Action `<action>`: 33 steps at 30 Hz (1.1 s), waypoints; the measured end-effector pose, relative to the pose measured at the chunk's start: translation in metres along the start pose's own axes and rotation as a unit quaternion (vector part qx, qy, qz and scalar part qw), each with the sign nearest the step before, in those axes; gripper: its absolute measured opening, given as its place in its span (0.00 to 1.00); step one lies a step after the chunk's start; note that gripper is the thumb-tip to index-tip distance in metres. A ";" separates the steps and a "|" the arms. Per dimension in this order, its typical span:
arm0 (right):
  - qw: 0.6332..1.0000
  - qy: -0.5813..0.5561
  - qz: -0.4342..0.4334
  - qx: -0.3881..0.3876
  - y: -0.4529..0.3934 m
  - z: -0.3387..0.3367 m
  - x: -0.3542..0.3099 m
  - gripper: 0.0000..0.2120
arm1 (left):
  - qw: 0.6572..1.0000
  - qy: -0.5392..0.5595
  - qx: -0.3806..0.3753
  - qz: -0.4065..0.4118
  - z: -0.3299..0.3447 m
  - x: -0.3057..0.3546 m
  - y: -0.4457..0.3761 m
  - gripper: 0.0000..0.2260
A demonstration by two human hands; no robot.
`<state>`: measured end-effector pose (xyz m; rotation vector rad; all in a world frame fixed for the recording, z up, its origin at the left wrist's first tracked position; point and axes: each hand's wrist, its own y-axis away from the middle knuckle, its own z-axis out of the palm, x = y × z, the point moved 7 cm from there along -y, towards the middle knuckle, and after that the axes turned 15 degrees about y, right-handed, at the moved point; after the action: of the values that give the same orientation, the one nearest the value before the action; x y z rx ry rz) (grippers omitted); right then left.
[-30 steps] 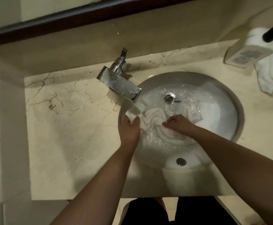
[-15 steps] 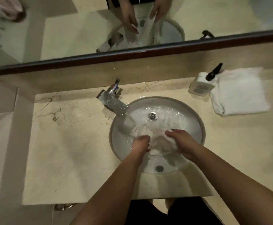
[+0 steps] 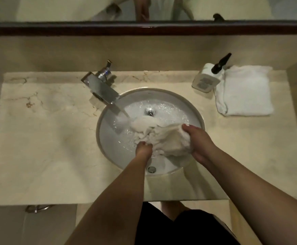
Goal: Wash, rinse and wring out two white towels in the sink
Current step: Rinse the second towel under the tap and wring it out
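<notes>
A wet white towel [image 3: 163,137] is bunched in the round white sink [image 3: 108,138], its far end under the water running from the chrome tap [image 3: 101,89]. My left hand [image 3: 143,147] grips the towel's near left part, fingers curled down into the cloth. My right hand [image 3: 199,142] holds the towel's right end, fingers wrapped over the bundle. A second white towel [image 3: 244,91], folded and dry-looking, lies on the counter at the right.
A white pump bottle with a black nozzle [image 3: 207,76] stands between the sink and the folded towel. The marble counter [image 3: 47,138] stretches left of the sink. A dark-framed mirror [image 3: 144,27] runs along the back wall.
The view has pulled back and tilted up. Both hands have gathered the towel from flat in the basin into a bundle, and the right hand has drawn its end to the right.
</notes>
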<state>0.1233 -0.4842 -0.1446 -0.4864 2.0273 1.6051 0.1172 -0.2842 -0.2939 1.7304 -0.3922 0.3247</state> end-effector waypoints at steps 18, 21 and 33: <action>0.996 -0.003 0.075 0.053 -0.039 -0.032 0.037 0.14 | 0.952 0.303 0.045 0.014 -0.018 0.021 0.004 0.09; 0.996 -0.037 0.082 -0.001 -0.032 -0.031 0.030 0.22 | 0.962 0.269 0.039 0.034 -0.032 0.036 0.027 0.11; 0.986 0.004 0.116 -0.118 0.011 -0.028 -0.010 0.12 | 0.944 0.296 -0.021 0.144 -0.089 0.116 0.117 0.13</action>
<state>0.1204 -0.5088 -0.1253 -0.3475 1.9681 1.9998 0.1709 -0.2264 -0.1237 1.4452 -0.2029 1.0110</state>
